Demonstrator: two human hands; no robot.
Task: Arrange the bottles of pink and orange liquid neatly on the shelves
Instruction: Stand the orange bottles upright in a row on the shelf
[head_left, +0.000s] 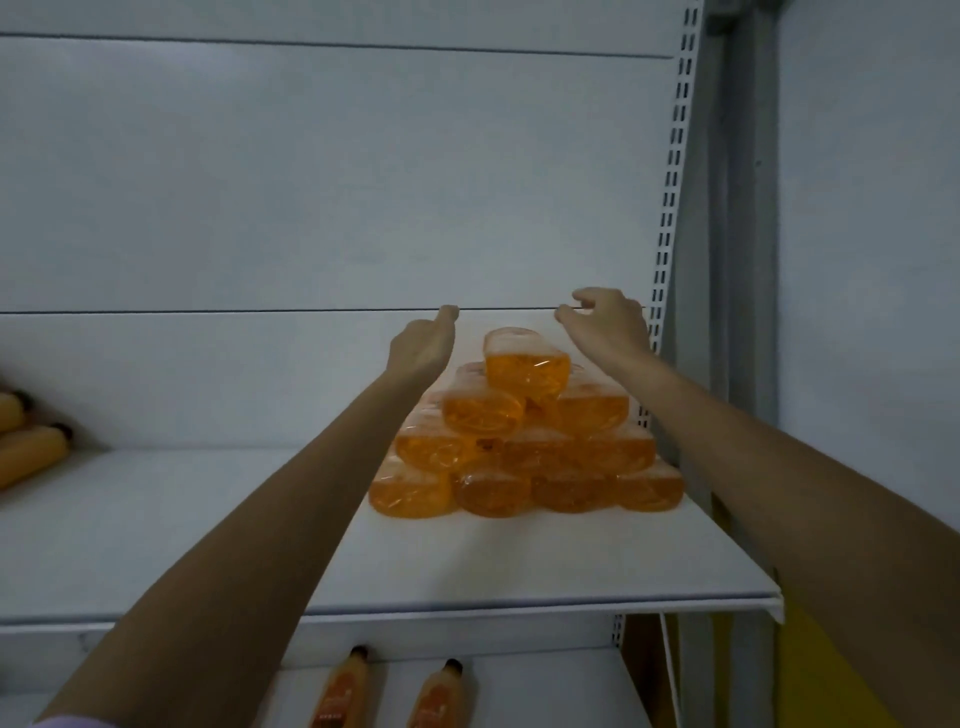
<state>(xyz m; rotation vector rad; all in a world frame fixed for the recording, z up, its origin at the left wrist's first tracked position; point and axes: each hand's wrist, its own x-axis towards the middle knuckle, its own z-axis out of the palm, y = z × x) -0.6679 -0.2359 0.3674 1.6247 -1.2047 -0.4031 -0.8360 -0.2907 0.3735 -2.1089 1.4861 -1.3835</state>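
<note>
Several bottles of orange liquid lie on their sides in a pyramid (524, 447) on the white shelf (467, 561), bases toward me. The top bottle (524, 366) caps the stack. My left hand (423, 345) hovers just left of that top bottle, fingers loosely curled, holding nothing. My right hand (605, 322) hovers just right of it, fingers bent and spread, also holding nothing. Neither hand visibly touches the stack.
More bottles with dark caps lie at the shelf's far left (31, 447). Two orange bottles with dark caps (340, 686) lie on the lower shelf. A slotted upright (670, 208) bounds the shelf on the right, with a grey pillar beyond it.
</note>
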